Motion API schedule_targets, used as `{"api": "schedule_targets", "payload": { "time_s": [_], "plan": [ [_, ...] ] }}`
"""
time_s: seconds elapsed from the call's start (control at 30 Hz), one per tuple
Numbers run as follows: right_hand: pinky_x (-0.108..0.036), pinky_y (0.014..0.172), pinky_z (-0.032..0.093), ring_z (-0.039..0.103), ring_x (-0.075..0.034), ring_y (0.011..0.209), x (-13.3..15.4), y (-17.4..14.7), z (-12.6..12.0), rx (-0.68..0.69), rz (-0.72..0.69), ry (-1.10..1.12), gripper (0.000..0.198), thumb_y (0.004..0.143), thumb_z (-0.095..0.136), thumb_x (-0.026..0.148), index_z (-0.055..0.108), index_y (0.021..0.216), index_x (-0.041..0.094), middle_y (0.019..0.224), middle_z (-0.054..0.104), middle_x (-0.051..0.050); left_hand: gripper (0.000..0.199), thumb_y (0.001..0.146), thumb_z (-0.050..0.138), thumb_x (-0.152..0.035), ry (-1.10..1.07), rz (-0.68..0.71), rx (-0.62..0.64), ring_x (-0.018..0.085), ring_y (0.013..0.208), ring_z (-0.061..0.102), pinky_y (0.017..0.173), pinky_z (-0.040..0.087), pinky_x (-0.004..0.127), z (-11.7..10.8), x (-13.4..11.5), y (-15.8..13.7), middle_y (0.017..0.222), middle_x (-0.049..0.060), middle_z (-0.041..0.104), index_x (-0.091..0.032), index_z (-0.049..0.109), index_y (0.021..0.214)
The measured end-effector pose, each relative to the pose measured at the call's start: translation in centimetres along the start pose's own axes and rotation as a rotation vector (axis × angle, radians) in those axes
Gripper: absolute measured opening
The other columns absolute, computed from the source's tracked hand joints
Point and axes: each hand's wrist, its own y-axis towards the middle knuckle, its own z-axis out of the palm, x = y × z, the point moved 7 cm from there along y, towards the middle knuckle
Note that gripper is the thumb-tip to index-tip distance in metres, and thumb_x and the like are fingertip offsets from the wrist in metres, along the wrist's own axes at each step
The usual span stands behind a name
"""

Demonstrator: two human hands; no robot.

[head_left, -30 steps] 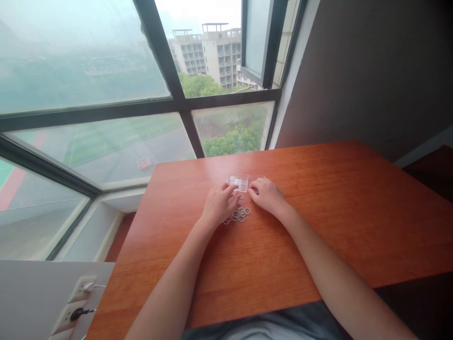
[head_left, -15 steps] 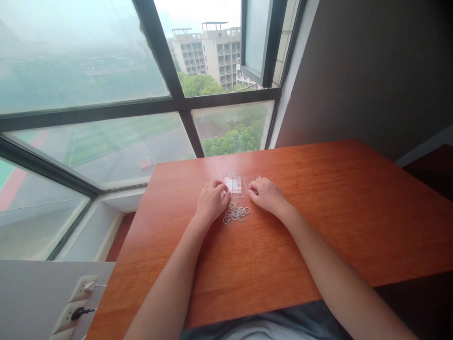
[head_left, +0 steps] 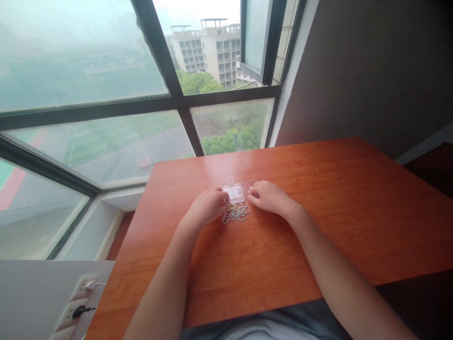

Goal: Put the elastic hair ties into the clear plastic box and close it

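A small clear plastic box (head_left: 233, 192) stands on the brown wooden table, its near edge close to several small pale rings (head_left: 235, 214). My left hand (head_left: 208, 206) is closed with its thumb and fingers on the box's left near corner. On the other side, my right hand (head_left: 269, 196) pinches the clear lid (head_left: 250, 184), which is tilted beside the box and partly hidden by the fingers. The rings lie loose in an overlapping heap between both hands, mostly whitish, with a yellowish one at the top left. Their material is too small to tell.
The wooden table (head_left: 339, 208) reaches far to the right. Its far edge meets a dark-framed window (head_left: 226, 98), with one pane swung outward. A grey wall (head_left: 357, 75) rises at the right. Wall sockets (head_left: 76, 297) with plugs and cords sit low at the left.
The box has come a little nearer to me and turned slightly, up against the rings. My left hand has shifted left and down with it. The lid in my right hand has tilted.
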Motion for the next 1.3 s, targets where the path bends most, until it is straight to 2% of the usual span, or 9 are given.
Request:
{"api": "schedule_targets", "payload": {
  "time_s": [0.13,0.33,0.5,0.63,0.73,0.83,1.03,1.3],
  "plan": [
    [-0.024,0.066,0.039,0.056,-0.015,0.072,0.3,-0.1,-0.1,0.001,-0.025,0.078,0.021,0.084,0.054,0.02,0.066,0.066,0.02,0.076,0.065,-0.003,0.015,0.079,0.056,-0.02,-0.004,-0.01,-0.017,0.013,0.061,0.055,0.059,0.039,0.025,-0.3,0.1,0.0,0.081,0.004,0.064,-0.02,0.068,0.07],
    [-0.025,0.085,0.042,0.059,-0.017,0.092,0.8,0.4,0.2,-0.083,-0.091,0.175,0.028,0.085,0.047,0.007,0.072,0.091,0.018,0.093,0.067,-0.007,0.016,0.08,0.057,-0.021,-0.024,0.01,-0.07,0.013,0.064,0.057,0.062,0.041,0.025,-0.3,0.0,0.2,0.083,0.005,0.064,-0.02,0.068,0.069],
    [-0.027,0.088,0.043,0.057,-0.018,0.095,1.0,0.5,0.4,-0.138,-0.108,0.189,0.029,0.087,0.045,0.008,0.068,0.104,0.015,0.098,0.066,-0.009,0.016,0.082,0.056,-0.022,-0.015,0.027,-0.084,0.014,0.064,0.057,0.063,0.041,0.025,-0.1,0.0,0.3,0.085,0.005,0.064,-0.02,0.068,0.071],
    [-0.028,0.086,0.043,0.057,-0.018,0.092,0.8,0.0,-0.4,-0.156,-0.11,0.168,0.021,0.084,0.052,0.013,0.067,0.098,0.017,0.094,0.067,-0.007,0.018,0.082,0.055,-0.022,-0.008,0.029,-0.088,0.013,0.064,0.057,0.063,0.042,0.025,-0.1,0.3,0.3,0.084,0.005,0.064,-0.02,0.069,0.072],
    [-0.027,0.081,0.043,0.057,-0.018,0.087,0.3,-0.2,-0.3,-0.073,-0.095,0.142,0.013,0.079,0.059,0.015,0.069,0.085,0.021,0.088,0.067,-0.005,0.018,0.083,0.055,-0.023,-0.011,0.032,-0.088,0.013,0.064,0.057,0.063,0.042,0.025,0.0,0.4,0.3,0.084,0.005,0.065,-0.021,0.07,0.074],
    [-0.026,0.079,0.043,0.058,-0.017,0.086,0.2,-0.1,0.2,-0.01,-0.102,0.125,0.017,0.078,0.057,0.011,0.07,0.077,0.022,0.085,0.067,-0.004,0.019,0.083,0.055,-0.023,-0.008,0.03,-0.08,0.014,0.064,0.057,0.062,0.041,0.025,0.1,0.5,0.3,0.083,0.005,0.065,-0.021,0.072,0.076],
    [-0.026,0.081,0.043,0.057,-0.017,0.087,0.9,0.4,0.3,-0.093,-0.104,0.122,0.016,0.084,0.056,0.015,0.072,0.082,0.02,0.087,0.068,-0.005,0.019,0.085,0.055,-0.025,-0.004,0.034,-0.069,0.015,0.064,0.059,0.061,0.04,0.025,0.2,0.7,0.3,0.083,0.006,0.066,-0.022,0.073,0.078],
    [-0.028,0.085,0.042,0.058,-0.018,0.092,0.6,0.3,0.0,-0.092,-0.124,0.137,0.019,0.085,0.055,0.015,0.073,0.086,0.021,0.091,0.069,-0.005,0.021,0.086,0.052,-0.022,0.055,0.028,-0.044,0.016,0.067,0.059,0.063,0.04,0.026,0.3,0.8,0.3,0.083,0.006,0.066,-0.022,0.072,0.079]
  ]
}}
